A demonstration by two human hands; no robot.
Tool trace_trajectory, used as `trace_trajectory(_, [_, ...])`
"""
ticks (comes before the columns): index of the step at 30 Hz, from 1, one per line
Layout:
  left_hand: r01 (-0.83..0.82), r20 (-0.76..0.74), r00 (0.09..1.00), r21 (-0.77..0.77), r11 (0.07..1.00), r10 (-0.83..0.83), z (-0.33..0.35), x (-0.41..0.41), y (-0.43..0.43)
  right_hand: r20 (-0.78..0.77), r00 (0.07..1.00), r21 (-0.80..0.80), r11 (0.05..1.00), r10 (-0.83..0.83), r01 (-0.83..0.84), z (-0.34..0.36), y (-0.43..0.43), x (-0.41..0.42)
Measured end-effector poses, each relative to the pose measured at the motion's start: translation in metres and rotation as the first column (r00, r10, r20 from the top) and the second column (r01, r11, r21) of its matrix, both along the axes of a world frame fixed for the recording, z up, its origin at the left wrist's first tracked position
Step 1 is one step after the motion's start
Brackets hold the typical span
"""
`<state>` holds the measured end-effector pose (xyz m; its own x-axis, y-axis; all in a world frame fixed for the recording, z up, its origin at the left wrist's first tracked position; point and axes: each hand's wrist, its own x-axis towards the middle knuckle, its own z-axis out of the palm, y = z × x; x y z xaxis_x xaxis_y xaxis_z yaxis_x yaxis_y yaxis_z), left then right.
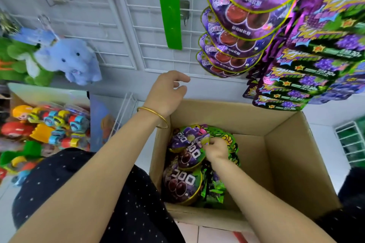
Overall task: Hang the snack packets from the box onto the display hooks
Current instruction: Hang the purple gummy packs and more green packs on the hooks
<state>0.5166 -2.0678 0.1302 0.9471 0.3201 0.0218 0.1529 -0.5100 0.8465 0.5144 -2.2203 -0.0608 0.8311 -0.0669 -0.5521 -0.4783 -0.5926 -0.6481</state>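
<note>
- Blue plush elephant (pixel 69 59) hangs on the wire grid panel (pixel 126 31) at far left. Not part of the task.
- Left hand (pixel 167 92): hovers over the far-left corner of the cardboard box (pixel 246 116). Fingers loosely curled, holding nothing, touching nothing.
- Bare metal hook (pixel 184 13) on the grid, far of the left hand and just right of the green strip (pixel 169 6). Judged the likeliest free hook.
- Purple grape packets (pixel 181 183) are in the box, stacked along its left wall with faces up. The long axis runs near to far: rounded bottoms near, top edges far. Green packets (pixel 227 140) lie under and right of them.
- Right hand (pixel 216 149): down inside the box, fingertips (pixel 205 142) closed in a pinch on the far top edge of the pinched purple packet (pixel 192 153). The packets overlap, so which one owns that edge is not fully certain.
- Key relation: the packets lie below and near of both hands, and the right hand is the nearer one, already on the top end. The hooks lie far and up, so the lift is judged to go up and away, top edge leading.
- Hanging purple packets (pixel 237 31) and hanging grape-print packets (pixel 308 69) fill the hooks at far right, above the box.
</note>
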Motion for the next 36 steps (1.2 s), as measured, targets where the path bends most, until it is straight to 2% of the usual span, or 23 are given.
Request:
trace_trajectory(3, [0.047,-0.045,0.998,0.044,0.998,-0.045,-0.007,0.002,-0.007,0.057,0.998,0.227,0.973,0.021,-0.033,0.025,-0.033,0.014])
trace_trajectory(6, [0.132,-0.095,0.988,0.131,0.983,-0.121,-0.015,0.002,-0.017,0.18,0.973,0.317,0.927,0.147,-0.199,0.076,-0.063,0.025])
trace_trajectory(10, [0.304,-0.183,0.942,0.117,0.945,-0.281,-0.015,-0.005,-0.041,0.205,0.949,0.456,0.834,0.24,-0.309,0.139,-0.093,0.032])
trace_trajectory(12, [0.342,-0.159,0.929,0.015,0.94,-0.335,-0.008,-0.007,-0.056,0.248,0.928,0.478,0.799,0.277,-0.366,0.165,-0.102,0.034])
trace_trajectory(14, [0.317,-0.083,0.943,-0.083,0.945,-0.324,0.008,-0.005,-0.066,0.328,0.899,0.448,0.79,0.29,-0.418,0.188,-0.106,0.036])
trace_trajectory(16, [0.3,-0.005,0.953,-0.096,0.949,-0.302,0.031,-0.001,-0.07,0.414,0.867,0.403,0.798,0.278,-0.449,0.209,-0.108,0.04])
trace_trajectory(18, [0.282,0.074,0.959,-0.12,0.952,-0.275,0.058,0.003,-0.073,0.504,0.84,0.417,0.796,0.2,-0.439,0.235,-0.105,0.042])
trace_trajectory(23, [0.292,0.163,0.948,-0.107,0.95,-0.273,0.13,0.019,-0.079,0.796,0.604,0.294,0.842,0.046,-0.452,0.301,-0.088,0.049])
trace_trajectory(26, [0.269,0.214,0.945,-0.071,0.961,-0.248,0.181,0.04,-0.075,0.842,0.54,0.307,0.835,-0.015,-0.456,0.34,-0.083,0.066])
trace_trajectory(29, [0.059,0.431,0.9,0.02,0.998,-0.062,0.232,0.073,-0.065,0.899,0.438,0.223,0.852,0.009,-0.475,0.381,-0.083,0.082])
trace_trajectory(31, [0.0,0.517,0.856,-0.009,1.0,0.005,0.266,0.095,-0.062,0.933,0.357,0.146,0.871,0.035,-0.47,0.404,-0.079,0.093])
trace_trajectory(34, [0.013,0.515,0.857,-0.048,0.999,0.014,0.303,0.121,-0.062,0.962,0.268,0.084,0.88,0.051,-0.467,0.433,-0.067,0.109])
trace_trajectory(36, [0.02,0.478,0.878,-0.05,0.999,0.006,0.319,0.129,-0.063,0.969,0.242,0.066,0.884,0.055,-0.463,0.45,-0.057,0.117])
